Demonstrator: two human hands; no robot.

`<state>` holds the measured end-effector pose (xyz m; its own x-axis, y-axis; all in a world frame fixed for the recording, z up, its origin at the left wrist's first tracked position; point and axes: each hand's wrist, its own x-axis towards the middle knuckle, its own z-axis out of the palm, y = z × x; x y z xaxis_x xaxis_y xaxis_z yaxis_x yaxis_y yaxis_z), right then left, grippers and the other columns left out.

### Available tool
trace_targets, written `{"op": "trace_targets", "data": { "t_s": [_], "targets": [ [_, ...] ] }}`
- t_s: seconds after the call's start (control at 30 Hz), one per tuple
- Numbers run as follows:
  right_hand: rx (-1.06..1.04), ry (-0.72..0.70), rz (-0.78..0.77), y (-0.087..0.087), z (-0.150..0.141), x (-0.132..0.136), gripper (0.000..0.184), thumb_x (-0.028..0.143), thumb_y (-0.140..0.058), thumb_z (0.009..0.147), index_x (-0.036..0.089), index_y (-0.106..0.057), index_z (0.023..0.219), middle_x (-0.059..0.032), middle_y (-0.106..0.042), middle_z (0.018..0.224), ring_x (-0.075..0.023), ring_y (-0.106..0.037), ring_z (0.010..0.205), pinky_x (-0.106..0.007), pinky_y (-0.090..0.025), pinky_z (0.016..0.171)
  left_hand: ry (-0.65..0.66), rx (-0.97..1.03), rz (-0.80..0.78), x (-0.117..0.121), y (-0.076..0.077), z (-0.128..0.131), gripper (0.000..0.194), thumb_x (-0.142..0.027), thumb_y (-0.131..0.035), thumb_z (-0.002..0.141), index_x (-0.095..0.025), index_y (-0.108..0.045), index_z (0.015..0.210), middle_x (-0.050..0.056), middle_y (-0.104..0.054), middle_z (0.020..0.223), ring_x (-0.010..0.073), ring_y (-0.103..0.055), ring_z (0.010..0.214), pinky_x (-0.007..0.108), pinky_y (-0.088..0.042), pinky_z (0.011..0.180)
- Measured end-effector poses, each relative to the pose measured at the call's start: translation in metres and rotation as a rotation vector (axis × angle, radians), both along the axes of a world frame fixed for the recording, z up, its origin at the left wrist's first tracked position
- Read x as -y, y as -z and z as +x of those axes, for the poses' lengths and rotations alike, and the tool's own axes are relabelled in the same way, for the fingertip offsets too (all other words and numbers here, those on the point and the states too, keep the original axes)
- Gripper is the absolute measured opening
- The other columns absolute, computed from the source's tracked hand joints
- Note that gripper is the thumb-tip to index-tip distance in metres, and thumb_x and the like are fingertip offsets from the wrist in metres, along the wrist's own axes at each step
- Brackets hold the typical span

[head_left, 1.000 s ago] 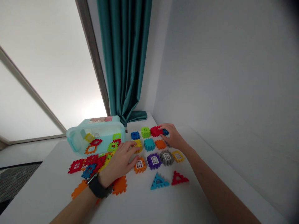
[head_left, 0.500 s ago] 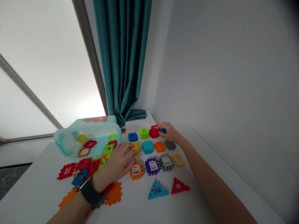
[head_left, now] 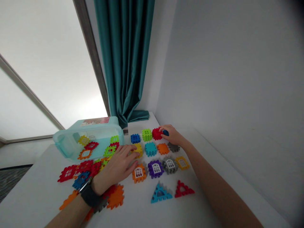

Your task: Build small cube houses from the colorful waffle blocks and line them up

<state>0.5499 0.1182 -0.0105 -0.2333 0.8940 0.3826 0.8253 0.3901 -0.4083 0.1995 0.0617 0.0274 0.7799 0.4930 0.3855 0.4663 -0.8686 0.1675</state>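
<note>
Toy interlocking blocks lie in rows on a white table (head_left: 213, 209). My right hand (head_left: 171, 135) reaches to the far row, its fingers closed on a red block (head_left: 157, 133), with a small blue piece (head_left: 166, 132) under the fingertips. My left hand (head_left: 116, 167), with a dark watch (head_left: 89, 196) on the wrist, rests on the table with its fingers touching a yellow block (head_left: 138, 149). Between the hands sit a blue block (head_left: 135, 138), a lime block (head_left: 146, 135), a teal block (head_left: 151, 148) and an orange tile (head_left: 162, 148).
A pale teal plastic box (head_left: 71, 142) lies on its side at the left with several tiles spilling out. Nearer me lie window tiles in orange (head_left: 139, 173), purple (head_left: 155, 168), grey (head_left: 169, 165) and yellow (head_left: 182, 163), plus a teal triangle (head_left: 161, 193) and a red triangle (head_left: 183, 189). A teal curtain (head_left: 123, 60) hangs behind; a wall runs along the right.
The view has shifted a little. My right hand has drawn the red block slightly closer to the lime one. My left hand stays by the yellow block.
</note>
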Motion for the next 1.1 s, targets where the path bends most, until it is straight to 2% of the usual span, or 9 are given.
{"op": "trace_targets", "data": {
  "t_s": [0.8,1.1],
  "targets": [
    [-0.014,-0.031,-0.004,0.0029,-0.0005,0.0001,0.017,0.020,-0.062,0.079,0.023,-0.068,0.095,-0.0074,-0.073,0.115,-0.0277,-0.064,0.112,-0.049,-0.047,0.102,0.005,-0.002,0.006,-0.0020,0.0028,-0.0013,0.019,-0.024,-0.053,0.096,-0.023,-0.064,0.111,0.010,-0.061,0.119,0.0278,-0.058,0.109,0.045,-0.049,0.093],
    [-0.010,-0.019,0.007,0.0061,-0.0005,0.0000,0.012,0.021,-0.064,0.080,0.022,-0.068,0.092,-0.0105,-0.067,0.128,-0.0283,-0.060,0.122,-0.050,-0.046,0.106,0.005,-0.017,0.003,-0.0029,0.0042,-0.0029,0.020,-0.024,-0.053,0.096,-0.024,-0.064,0.113,0.010,-0.061,0.120,0.0278,-0.059,0.109,0.046,-0.049,0.094]
  ]
}}
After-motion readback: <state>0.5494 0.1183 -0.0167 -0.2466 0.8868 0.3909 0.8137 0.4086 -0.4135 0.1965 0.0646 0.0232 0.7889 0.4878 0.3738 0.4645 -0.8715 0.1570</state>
